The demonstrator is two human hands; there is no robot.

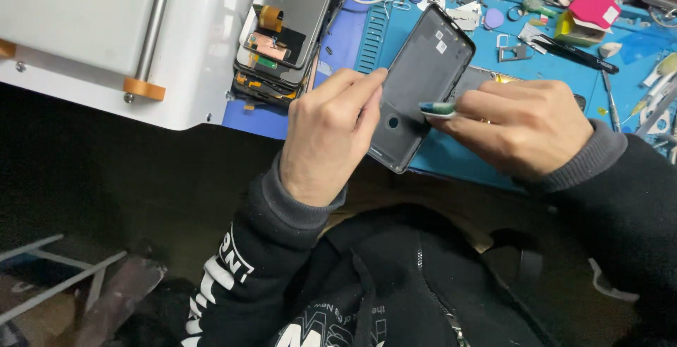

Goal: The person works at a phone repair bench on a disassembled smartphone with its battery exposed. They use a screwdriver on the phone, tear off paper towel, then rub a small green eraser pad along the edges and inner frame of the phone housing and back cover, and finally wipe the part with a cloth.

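Note:
My left hand [331, 130] grips the left edge of a dark grey phone back cover [423, 79], held tilted above the blue work mat [458, 160]. The cover has a round hole near its lower end. My right hand [525, 125] pinches a small green-and-white flat tool [437, 109] and presses its tip against the cover's right edge near the middle. Both sleeves are black with grey cuffs.
A stack of phone screens with orange flex cables [285, 33] lies at the mat's left. A white machine with a metal bar [106, 29] fills the upper left. Tweezers [575, 51], picks, a pink block [594, 1] and small parts crowd the mat's far right.

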